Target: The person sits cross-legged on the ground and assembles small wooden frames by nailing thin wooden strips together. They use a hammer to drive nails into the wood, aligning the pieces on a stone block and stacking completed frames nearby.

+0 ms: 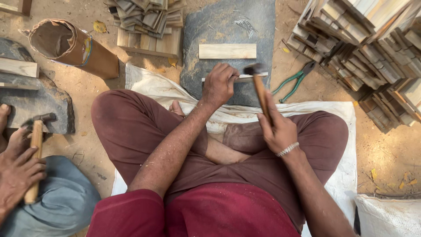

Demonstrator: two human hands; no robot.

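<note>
A slat [252, 77] is pinned on the slab [228, 26] by the left hand [219, 83], fingers clenched, while a hammer [259, 87], gripped by the right hand [277, 129], is poised at its three-o'clock end, nailing judged underway.

Far up and left of the left hand [220, 83], well apart from it, a brown paper sack [70, 46] lies tipped on the sandy ground, open mouth facing up-left, its top edge rolled back. On its side sits a printed label patch [87, 50] in blue, yellow and red. Low and right of the right hand [279, 131], a white woven sack [388, 215] pokes in at the corner.
</note>
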